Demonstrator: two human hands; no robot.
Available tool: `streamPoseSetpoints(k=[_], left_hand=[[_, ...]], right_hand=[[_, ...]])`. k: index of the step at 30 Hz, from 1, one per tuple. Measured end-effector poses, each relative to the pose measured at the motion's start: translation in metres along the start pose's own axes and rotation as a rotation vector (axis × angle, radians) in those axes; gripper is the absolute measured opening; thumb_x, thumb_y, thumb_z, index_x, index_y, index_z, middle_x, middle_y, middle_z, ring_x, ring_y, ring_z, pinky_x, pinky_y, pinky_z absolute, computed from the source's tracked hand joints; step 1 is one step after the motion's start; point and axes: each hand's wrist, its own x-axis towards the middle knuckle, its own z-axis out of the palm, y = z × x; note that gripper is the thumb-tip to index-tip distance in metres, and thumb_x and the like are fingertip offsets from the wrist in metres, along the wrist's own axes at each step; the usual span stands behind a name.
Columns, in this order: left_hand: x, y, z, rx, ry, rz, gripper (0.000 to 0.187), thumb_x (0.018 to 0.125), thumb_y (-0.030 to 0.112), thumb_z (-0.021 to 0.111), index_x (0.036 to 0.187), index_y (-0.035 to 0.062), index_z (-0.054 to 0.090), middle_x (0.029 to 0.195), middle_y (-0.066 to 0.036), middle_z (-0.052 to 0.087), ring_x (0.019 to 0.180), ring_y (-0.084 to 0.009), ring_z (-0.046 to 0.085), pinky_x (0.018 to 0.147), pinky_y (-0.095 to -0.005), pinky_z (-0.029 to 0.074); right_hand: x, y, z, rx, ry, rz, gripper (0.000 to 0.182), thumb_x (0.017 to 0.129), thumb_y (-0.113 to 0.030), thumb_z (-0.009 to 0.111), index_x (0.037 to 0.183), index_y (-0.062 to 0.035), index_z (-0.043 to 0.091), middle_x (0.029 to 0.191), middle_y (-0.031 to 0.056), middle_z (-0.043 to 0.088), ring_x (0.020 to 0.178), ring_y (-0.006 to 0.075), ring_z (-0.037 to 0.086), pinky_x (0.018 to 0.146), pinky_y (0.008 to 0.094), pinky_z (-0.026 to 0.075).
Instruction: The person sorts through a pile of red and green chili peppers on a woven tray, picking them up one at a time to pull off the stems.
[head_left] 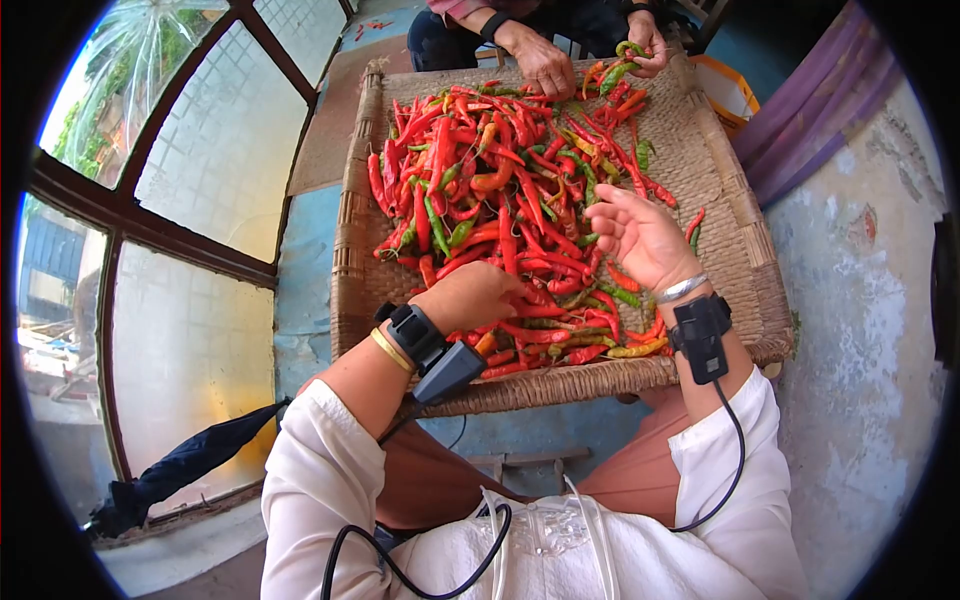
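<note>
A large heap of mostly red chili peppers (490,180), with some green and yellow ones among them, lies on a woven wicker tray (720,215). My left hand (465,298) reaches over the near part of the heap, its fingers curled down among the peppers. Its fingertips are hidden, and I cannot tell what they hold. To the right, my right hand (640,235) is turned palm up with the fingers apart and nothing in the palm. Its fingertips are beside the right side of the heap, close to a green pepper.
Across the tray sits another person, one hand (545,68) at the heap's far edge and the other (648,45) with a green pepper. Windows (225,150) line the left, above a folded dark umbrella (190,460). A purple curtain (820,100) hangs at right near an orange-rimmed container (728,90).
</note>
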Motion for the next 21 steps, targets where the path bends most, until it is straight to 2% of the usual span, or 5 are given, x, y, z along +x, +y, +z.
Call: streamPoseSetpoints(k=[7, 14, 16, 18, 21], left_hand=[[-0.002, -0.005, 0.003, 0.078, -0.187, -0.092, 0.03, 0.065, 0.021, 0.062, 0.092, 0.0071, 0.061, 0.082, -0.015, 0.06, 0.08, -0.0306, 0.057, 0.07, -0.0386, 0.044], [-0.006, 0.001, -0.013, 0.072, -0.075, -0.042, 0.028, 0.066, 0.022, 0.063, 0.088, 0.0051, 0.062, 0.075, -0.015, 0.061, 0.072, -0.0297, 0.058, 0.065, -0.0372, 0.045], [-0.01, 0.009, -0.023, -0.176, 0.025, -0.082, 0.023, 0.074, 0.017, 0.062, 0.091, 0.0021, 0.06, 0.066, -0.008, 0.058, 0.057, -0.0143, 0.055, 0.055, -0.0272, 0.045], [-0.011, 0.015, -0.029, -0.289, -0.01, -0.132, 0.021, 0.077, 0.017, 0.061, 0.091, 0.0019, 0.06, 0.064, -0.005, 0.056, 0.055, -0.0106, 0.052, 0.053, -0.0245, 0.043], [-0.014, 0.024, -0.033, -0.482, -0.014, -0.202, 0.018, 0.082, 0.017, 0.058, 0.09, 0.0014, 0.061, 0.062, 0.001, 0.053, 0.052, -0.0054, 0.048, 0.048, -0.0204, 0.041]], right_hand=[[-0.004, 0.011, 0.015, -0.394, -0.174, 0.036, 0.027, 0.083, -0.017, 0.053, 0.104, -0.0009, 0.05, 0.078, 0.0048, 0.059, 0.063, 0.0092, 0.059, 0.052, 0.0199, 0.048], [-0.003, 0.025, 0.02, -0.937, -0.273, -0.067, 0.027, 0.081, -0.015, 0.055, 0.104, -0.0024, 0.055, 0.085, 0.0059, 0.06, 0.07, 0.0123, 0.058, 0.063, 0.0246, 0.047], [0.0, 0.035, 0.018, -1.498, -0.491, -0.773, 0.031, 0.077, -0.016, 0.058, 0.105, -0.0028, 0.056, 0.086, 0.0073, 0.06, 0.076, 0.0174, 0.058, 0.073, 0.0281, 0.046], [-0.005, 0.037, 0.022, -1.473, -0.533, -0.671, 0.035, 0.075, -0.018, 0.06, 0.106, -0.002, 0.055, 0.086, 0.01, 0.061, 0.081, 0.0209, 0.058, 0.079, 0.0295, 0.043], [-0.019, 0.026, 0.042, -1.22, -0.466, -0.148, 0.03, 0.075, -0.016, 0.061, 0.1, -0.0004, 0.056, 0.078, 0.01, 0.062, 0.072, 0.0153, 0.058, 0.069, 0.0282, 0.046]])
